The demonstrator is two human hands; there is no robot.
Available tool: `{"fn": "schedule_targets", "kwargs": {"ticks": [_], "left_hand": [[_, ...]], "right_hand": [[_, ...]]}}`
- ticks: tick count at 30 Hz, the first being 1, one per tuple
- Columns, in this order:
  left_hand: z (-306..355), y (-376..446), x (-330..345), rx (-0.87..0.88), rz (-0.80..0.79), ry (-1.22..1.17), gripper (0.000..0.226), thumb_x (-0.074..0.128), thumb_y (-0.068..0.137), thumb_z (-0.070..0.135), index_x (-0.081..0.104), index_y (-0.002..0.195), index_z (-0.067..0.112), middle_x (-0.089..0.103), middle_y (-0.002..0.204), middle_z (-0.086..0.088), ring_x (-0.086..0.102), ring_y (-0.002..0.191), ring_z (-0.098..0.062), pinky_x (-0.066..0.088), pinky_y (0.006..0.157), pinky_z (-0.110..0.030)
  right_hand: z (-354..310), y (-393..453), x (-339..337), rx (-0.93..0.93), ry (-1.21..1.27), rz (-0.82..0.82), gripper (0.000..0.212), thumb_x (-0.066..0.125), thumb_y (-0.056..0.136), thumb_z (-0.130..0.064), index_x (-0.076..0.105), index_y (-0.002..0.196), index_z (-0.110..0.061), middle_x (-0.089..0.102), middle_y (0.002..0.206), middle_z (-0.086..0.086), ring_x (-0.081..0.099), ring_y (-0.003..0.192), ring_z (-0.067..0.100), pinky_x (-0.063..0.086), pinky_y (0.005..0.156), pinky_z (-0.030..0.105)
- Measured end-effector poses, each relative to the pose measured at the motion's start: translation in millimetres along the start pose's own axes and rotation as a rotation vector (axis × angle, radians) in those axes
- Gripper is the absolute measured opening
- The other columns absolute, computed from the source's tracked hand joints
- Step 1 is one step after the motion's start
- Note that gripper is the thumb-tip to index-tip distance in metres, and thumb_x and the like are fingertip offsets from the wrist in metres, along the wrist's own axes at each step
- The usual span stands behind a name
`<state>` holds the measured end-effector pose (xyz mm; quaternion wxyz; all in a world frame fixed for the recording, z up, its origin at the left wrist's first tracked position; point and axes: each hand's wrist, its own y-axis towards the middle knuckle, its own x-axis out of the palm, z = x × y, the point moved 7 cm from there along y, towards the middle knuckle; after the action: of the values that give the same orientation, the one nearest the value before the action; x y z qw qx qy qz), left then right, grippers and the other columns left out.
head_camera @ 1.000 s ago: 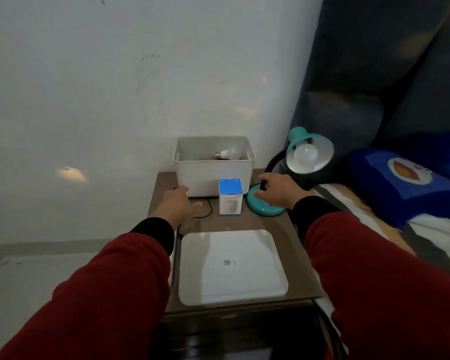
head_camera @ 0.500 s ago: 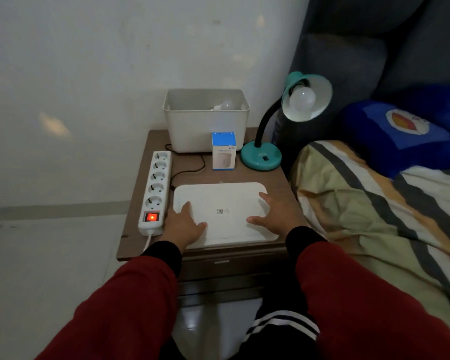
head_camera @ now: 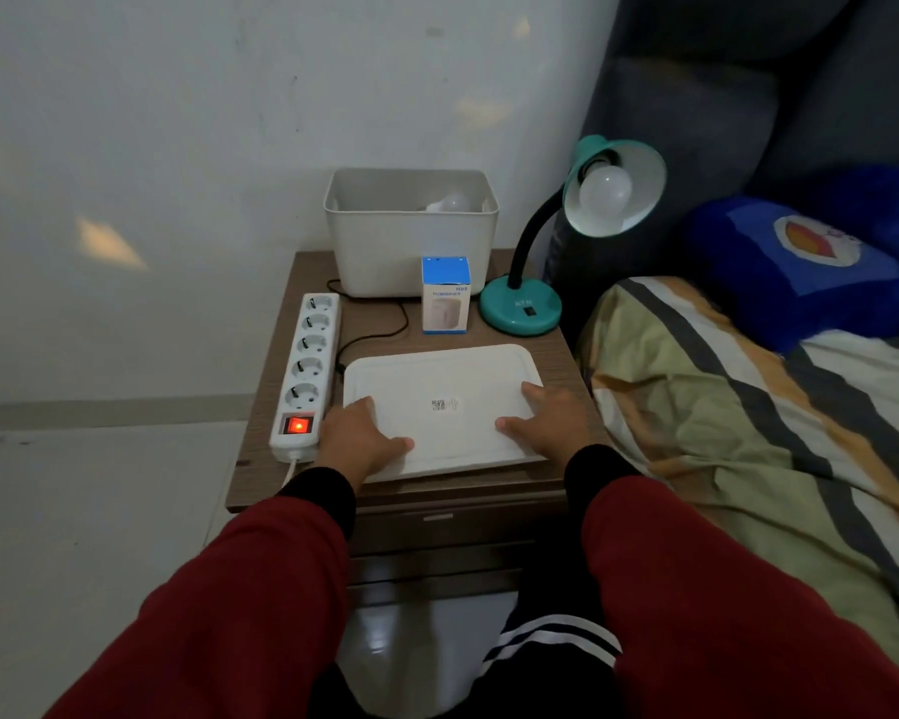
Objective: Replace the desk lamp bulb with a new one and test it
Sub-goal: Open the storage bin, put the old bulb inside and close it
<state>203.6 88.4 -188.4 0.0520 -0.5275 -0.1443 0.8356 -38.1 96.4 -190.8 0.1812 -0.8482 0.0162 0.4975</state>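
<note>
A teal desk lamp (head_camera: 521,308) stands at the back right of the bedside table. A white bulb (head_camera: 605,188) sits unlit in its shade. Another white bulb (head_camera: 453,202) lies inside the white bin (head_camera: 411,251) at the back. A flat white lid (head_camera: 442,376) lies at the front of the table. My left hand (head_camera: 359,441) rests on its left edge, and my right hand (head_camera: 548,420) rests on its right edge, fingers relaxed, both holding nothing.
A white power strip (head_camera: 307,365) with a lit red switch lies along the table's left side, with a black cable beside it. A small blue-topped box (head_camera: 445,295) stands between bin and lamp. A bed with a striped blanket (head_camera: 748,407) is close on the right.
A second ago my right hand was at the lamp base and my left near the bin. Both have drawn back onto the white lid, and the view has pulled back.
</note>
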Motion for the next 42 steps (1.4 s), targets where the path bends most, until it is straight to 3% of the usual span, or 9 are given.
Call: {"fn": "schedule_targets", "kwargs": {"ticks": [12, 24, 28, 33, 36, 42], "left_hand": [[19, 23, -87, 0.092, 0.205, -0.174, 0.089, 0.07, 0.075, 0.049, 0.031, 0.145, 0.01, 0.029, 0.151, -0.016, 0.028, 0.139, -0.032, 0.026, 0.114, -0.039], [58, 115, -190, 0.21, 0.275, -0.146, 0.085, 0.067, 0.08, 0.046, 0.028, 0.146, 0.01, 0.035, 0.146, -0.015, 0.034, 0.134, -0.034, 0.03, 0.11, -0.037], [69, 153, -201, 0.212, 0.272, -0.178, 0.084, 0.067, 0.081, 0.043, 0.028, 0.146, 0.008, 0.035, 0.146, -0.016, 0.033, 0.135, -0.034, 0.03, 0.111, -0.037], [74, 197, -200, 0.192, 0.245, -0.151, 0.082, 0.062, 0.083, 0.048, 0.028, 0.146, 0.009, 0.033, 0.146, -0.016, 0.032, 0.135, -0.035, 0.029, 0.11, -0.038], [73, 218, -195, 0.162, 0.223, -0.143, 0.086, 0.058, 0.081, 0.056, 0.027, 0.147, 0.01, 0.03, 0.149, -0.017, 0.03, 0.137, -0.035, 0.027, 0.112, -0.038], [73, 241, -184, 0.151, 0.222, -0.091, 0.073, 0.047, 0.09, 0.052, 0.029, 0.145, 0.009, 0.034, 0.145, -0.017, 0.033, 0.133, -0.036, 0.029, 0.108, -0.039]], "right_hand": [[-66, 15, -72, -0.123, 0.029, 0.194, 0.07, 0.059, 0.088, -0.042, 0.033, 0.145, -0.01, 0.027, 0.149, 0.018, 0.027, 0.139, 0.03, 0.02, 0.114, 0.03], [-149, 113, -144, -0.193, 0.139, 0.257, 0.07, 0.062, 0.086, -0.04, 0.038, 0.142, -0.006, 0.03, 0.148, 0.019, 0.031, 0.137, 0.03, 0.023, 0.111, 0.026], [-162, 152, -152, -0.187, 0.172, 0.268, 0.065, 0.065, 0.084, -0.039, 0.048, 0.134, 0.0, 0.041, 0.142, 0.021, 0.041, 0.132, 0.032, 0.031, 0.11, 0.031], [-170, 194, -153, -0.181, 0.165, 0.27, 0.066, 0.064, 0.084, -0.041, 0.048, 0.134, -0.002, 0.043, 0.142, 0.022, 0.04, 0.132, 0.035, 0.034, 0.111, 0.042], [-169, 214, -146, -0.164, 0.155, 0.266, 0.067, 0.062, 0.084, -0.045, 0.045, 0.138, -0.008, 0.041, 0.144, 0.019, 0.036, 0.134, 0.035, 0.033, 0.112, 0.042], [-163, 239, -139, -0.149, 0.109, 0.296, 0.058, 0.052, 0.089, -0.049, 0.051, 0.133, -0.011, 0.046, 0.14, 0.016, 0.037, 0.132, 0.035, 0.03, 0.106, 0.038]]}}
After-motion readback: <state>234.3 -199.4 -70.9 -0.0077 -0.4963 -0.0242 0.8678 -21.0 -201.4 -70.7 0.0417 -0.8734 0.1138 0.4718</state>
